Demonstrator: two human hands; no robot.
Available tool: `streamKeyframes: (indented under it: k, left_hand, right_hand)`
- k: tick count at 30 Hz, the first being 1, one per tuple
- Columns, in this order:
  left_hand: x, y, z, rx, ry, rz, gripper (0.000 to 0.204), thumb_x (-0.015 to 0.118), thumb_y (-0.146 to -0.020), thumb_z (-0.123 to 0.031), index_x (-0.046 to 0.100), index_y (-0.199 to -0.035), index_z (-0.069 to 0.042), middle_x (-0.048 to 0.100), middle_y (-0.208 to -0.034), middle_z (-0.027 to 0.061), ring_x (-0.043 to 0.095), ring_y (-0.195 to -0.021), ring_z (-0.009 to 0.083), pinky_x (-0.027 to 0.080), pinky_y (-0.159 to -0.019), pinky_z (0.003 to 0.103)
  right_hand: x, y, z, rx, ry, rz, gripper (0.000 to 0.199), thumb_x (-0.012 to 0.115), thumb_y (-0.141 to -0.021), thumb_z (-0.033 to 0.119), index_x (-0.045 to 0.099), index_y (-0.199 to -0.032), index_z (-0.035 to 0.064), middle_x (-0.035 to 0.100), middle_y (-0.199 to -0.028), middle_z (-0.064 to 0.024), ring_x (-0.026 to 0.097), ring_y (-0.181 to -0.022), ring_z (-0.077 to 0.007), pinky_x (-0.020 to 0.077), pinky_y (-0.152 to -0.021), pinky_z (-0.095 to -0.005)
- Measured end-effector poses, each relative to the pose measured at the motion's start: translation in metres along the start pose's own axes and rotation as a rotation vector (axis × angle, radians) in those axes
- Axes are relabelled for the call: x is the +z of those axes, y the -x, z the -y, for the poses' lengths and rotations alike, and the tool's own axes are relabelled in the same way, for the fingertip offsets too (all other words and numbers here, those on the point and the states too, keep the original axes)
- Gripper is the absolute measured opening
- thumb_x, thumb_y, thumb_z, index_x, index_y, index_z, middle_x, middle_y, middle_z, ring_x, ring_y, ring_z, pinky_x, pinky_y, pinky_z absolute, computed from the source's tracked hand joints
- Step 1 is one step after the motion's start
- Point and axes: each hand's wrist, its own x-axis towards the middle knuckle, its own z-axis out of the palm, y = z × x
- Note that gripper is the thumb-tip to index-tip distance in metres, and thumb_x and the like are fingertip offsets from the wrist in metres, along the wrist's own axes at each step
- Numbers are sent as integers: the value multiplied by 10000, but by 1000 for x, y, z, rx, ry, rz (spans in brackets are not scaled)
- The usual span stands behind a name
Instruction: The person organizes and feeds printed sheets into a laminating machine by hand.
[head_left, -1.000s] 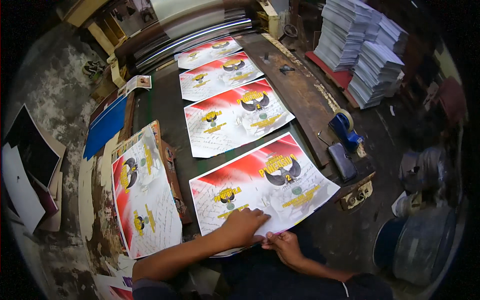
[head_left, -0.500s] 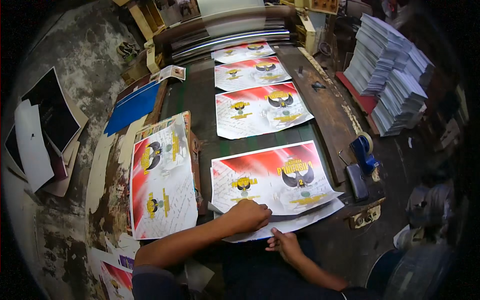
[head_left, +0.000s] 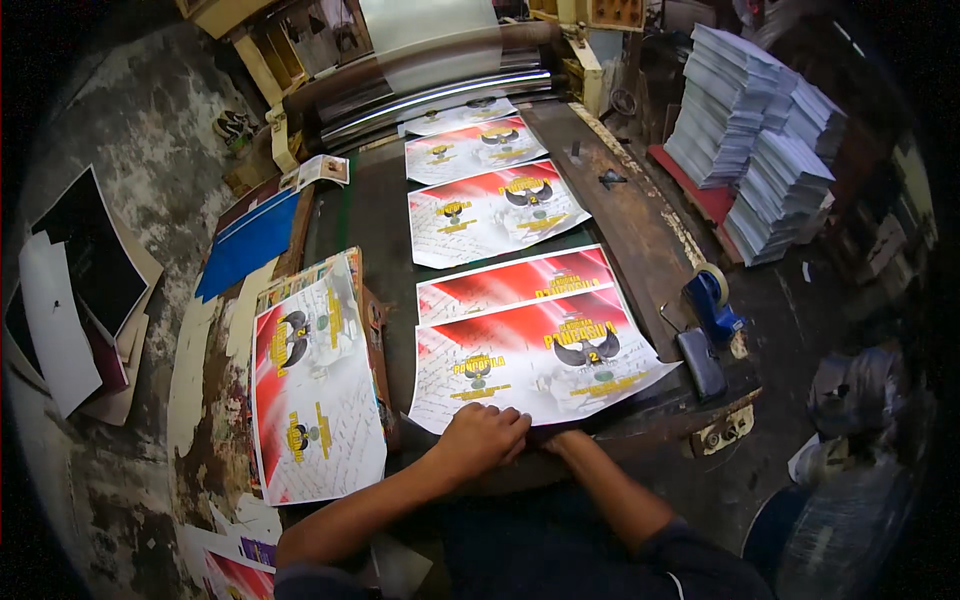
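Observation:
A red-and-white printed cover sheet point(head_left: 520, 365), with a dark winged emblem and yellow lettering, lies at the near end of the machine's bed. It overlaps a second printed sheet point(head_left: 470, 292) just beyond it. My left hand point(head_left: 483, 436) is closed on the near edge of the front sheet, its fingers curled. Close beside it, my right hand point(head_left: 568, 441) reaches to the same edge; its fingers are hidden beneath the paper. Farther along the bed, more printed sheets point(head_left: 500, 212) lie in a row toward a shiny roller point(head_left: 430, 100).
A stack of matching printed sheets point(head_left: 325, 400) stands at the left. Tall piles of white paper point(head_left: 728, 110) rest on a red board at the far right. A blue tape dispenser point(head_left: 712, 305) and a dark case point(head_left: 702, 364) sit along the bed's right side.
The front sheet has slid away from the one it covered, whose far strip now shows beyond it. My right hand has moved under the near edge. The row has advanced toward the roller.

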Motion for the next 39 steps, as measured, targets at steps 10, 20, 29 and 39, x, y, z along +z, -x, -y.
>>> streamKeyframes:
  k: [10, 20, 29, 39]
  left_hand:
    - [11, 3, -6, 18, -16, 94, 413, 589, -797, -278, 544, -1165, -96, 645, -967, 70, 644, -833, 235, 483, -712, 379]
    - [-16, 35, -28, 52, 267, 88, 374, 631, -813, -271, 599, -1141, -94, 646, -1030, 93, 611, -968, 276, 472, -833, 404]
    - [-106, 89, 32, -400, 292, -403, 500, 699, -803, -257, 540, -1222, -35, 551, -1238, 178, 452, -1233, 362, 334, -1042, 451]
    - [-15, 194, 6, -944, 130, 37, 699, 409, -934, -464, 245, -1437, -9, 158, -1512, 226, 83, -1401, 429, 79, -1104, 572]
  right_hand:
    - [7, 77, 11, 325, -3, 140, 459, 521, -917, 237, 389, -1309, 37, 507, -1245, -124, 543, -1100, -254, 519, -847, -507]
    - [-24, 130, -4, 560, 0, 28, 370, 416, -977, 367, 490, -1149, 49, 635, -900, -132, 600, -722, -183, 549, -737, -464]
    - [-10, 145, 12, 583, 3, -22, 419, 375, -985, 370, 432, -1220, 28, 624, -1046, -213, 623, -792, -245, 539, -774, -469]
    - [-12, 90, 24, 478, -134, -61, 500, 333, -984, 419, 442, -1171, -32, 626, -962, -229, 632, -796, -286, 526, -816, -495]
